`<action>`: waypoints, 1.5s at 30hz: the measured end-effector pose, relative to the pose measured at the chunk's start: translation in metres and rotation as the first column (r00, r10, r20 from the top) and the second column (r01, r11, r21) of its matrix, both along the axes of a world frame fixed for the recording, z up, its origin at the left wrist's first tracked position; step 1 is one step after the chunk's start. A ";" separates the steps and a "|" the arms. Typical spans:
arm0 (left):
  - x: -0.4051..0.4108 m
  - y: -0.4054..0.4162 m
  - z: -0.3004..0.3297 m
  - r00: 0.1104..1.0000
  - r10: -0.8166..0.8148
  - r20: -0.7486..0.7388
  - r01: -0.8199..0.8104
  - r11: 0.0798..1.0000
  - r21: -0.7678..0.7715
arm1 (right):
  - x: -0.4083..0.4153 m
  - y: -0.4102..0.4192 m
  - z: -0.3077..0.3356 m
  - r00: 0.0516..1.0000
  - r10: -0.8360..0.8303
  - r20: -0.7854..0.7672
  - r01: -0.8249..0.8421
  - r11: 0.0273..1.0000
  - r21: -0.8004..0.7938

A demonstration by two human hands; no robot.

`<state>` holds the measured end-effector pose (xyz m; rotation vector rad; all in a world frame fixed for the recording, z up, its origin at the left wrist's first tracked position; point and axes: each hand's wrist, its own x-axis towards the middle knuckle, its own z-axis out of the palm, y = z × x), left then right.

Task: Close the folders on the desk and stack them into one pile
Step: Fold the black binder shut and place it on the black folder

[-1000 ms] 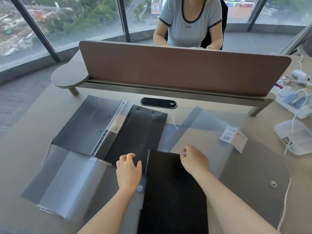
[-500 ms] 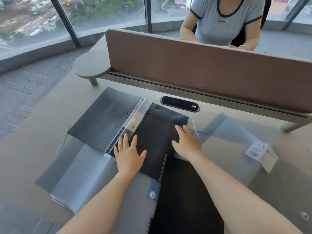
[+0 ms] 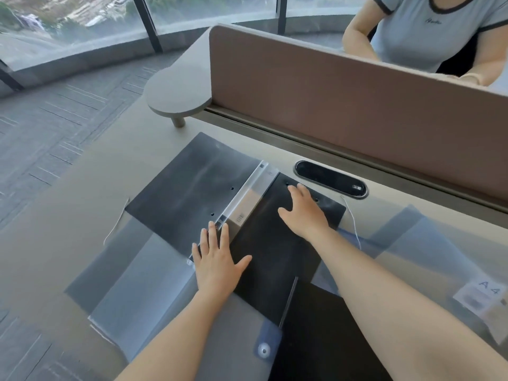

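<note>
A black folder point(image 3: 192, 188) lies spread open on the desk, its clear spine strip point(image 3: 242, 196) running down the middle. My left hand point(image 3: 217, 262) lies flat, fingers apart, at the near end of that spine. My right hand point(image 3: 305, 213) rests flat on the folder's right black cover. A translucent grey folder point(image 3: 129, 287) lies open at the near left, partly under the black one. A closed black folder point(image 3: 327, 334) lies close to me under my right forearm. Another translucent folder point(image 3: 428, 254) with an A4 label point(image 3: 483, 295) lies open at the right.
A brown divider panel point(image 3: 343, 100) runs along the back of the desk, with a person seated behind it. A black oval cable port point(image 3: 330, 178) sits just beyond the black folder. A small round shelf point(image 3: 176, 92) juts out at the back left. Windows and floor lie to the left.
Both hands have moved forward off the near folders onto the open black folder, the right hand reaching farthest toward its far edge. My view has turned left.
</note>
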<state>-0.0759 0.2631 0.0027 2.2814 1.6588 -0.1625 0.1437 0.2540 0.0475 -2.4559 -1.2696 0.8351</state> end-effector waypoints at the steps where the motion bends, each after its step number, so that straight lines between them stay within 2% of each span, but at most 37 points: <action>1: -0.001 -0.001 -0.003 1.000 -0.003 0.000 0.003 1.000 0.012 | 0.002 0.008 -0.001 1.000 0.009 -0.007 -0.009 1.000 -0.003; 8: -0.007 -0.001 -0.017 1.000 -0.021 0.009 0.020 0.998 0.064 | 0.012 0.054 -0.014 0.997 0.070 -0.019 -0.071 0.996 -0.045; 15: -0.010 0.000 -0.027 1.000 -0.017 0.002 0.017 0.996 0.091 | 0.012 0.078 -0.023 0.995 0.083 -0.050 -0.084 0.996 -0.013; 22: -0.007 -0.002 -0.024 0.999 0.022 0.027 -0.024 0.996 0.082 | 0.013 0.086 -0.023 0.999 -0.029 -0.046 0.034 0.994 0.108; 28: -0.005 0.001 -0.007 0.991 0.081 0.109 -0.089 0.994 0.067 | 0.009 0.089 -0.006 0.990 -0.129 -0.062 0.140 0.963 0.229; 34: -0.011 0.011 0.014 0.973 0.117 0.198 -0.142 0.983 0.114 | -0.007 0.092 0.021 0.954 -0.205 -0.219 0.272 0.900 0.341; 39: -0.024 0.013 0.030 0.954 0.156 0.255 -0.195 0.972 0.132 | -0.032 0.088 0.047 0.915 -0.137 -0.380 0.306 0.849 0.431; 45: -0.036 0.017 0.054 0.919 0.171 0.355 -0.253 0.946 0.200 | -0.056 0.080 0.088 0.872 -0.030 -0.489 0.328 0.776 0.538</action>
